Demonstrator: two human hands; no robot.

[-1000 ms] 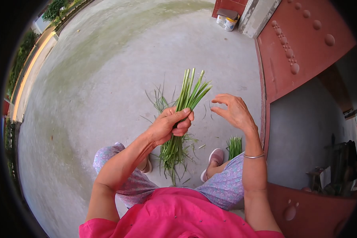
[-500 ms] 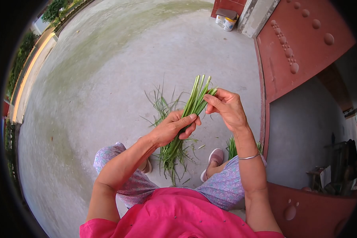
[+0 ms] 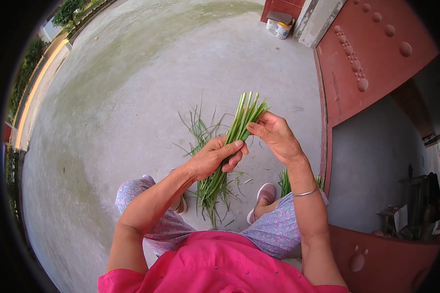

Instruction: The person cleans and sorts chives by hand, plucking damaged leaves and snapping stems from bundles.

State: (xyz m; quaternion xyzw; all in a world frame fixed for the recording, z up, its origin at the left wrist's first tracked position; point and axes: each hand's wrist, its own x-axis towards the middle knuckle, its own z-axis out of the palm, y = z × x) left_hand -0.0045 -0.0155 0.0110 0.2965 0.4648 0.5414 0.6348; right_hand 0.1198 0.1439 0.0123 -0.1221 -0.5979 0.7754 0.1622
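Note:
My left hand (image 3: 214,156) is wrapped round a bunch of garlic chives (image 3: 239,124), thumb across the front. Pale cut ends point up and away from me, and the long green leaves hang down below the fist. At the bunch's right side, my right hand (image 3: 278,138) has its thumb and fingers closed on some of the stalks, just above the left hand. Its fingertips are partly hidden behind the stalks. Beneath, a loose heap of thin green leaves (image 3: 199,131) lies on the concrete ground.
More green chives (image 3: 284,183) stand beside my right leg, partly hidden by the knee. A red metal door (image 3: 371,58) stands at the right. Farther back, white tubs (image 3: 281,30) sit against a wall. My shoe (image 3: 264,198) rests near scattered leaf bits.
My right hand has shifted slightly, its thumb moving down and left along the stalks. Stalk tips at the bunch's right side now spread above its fingers. The left hand stays put.

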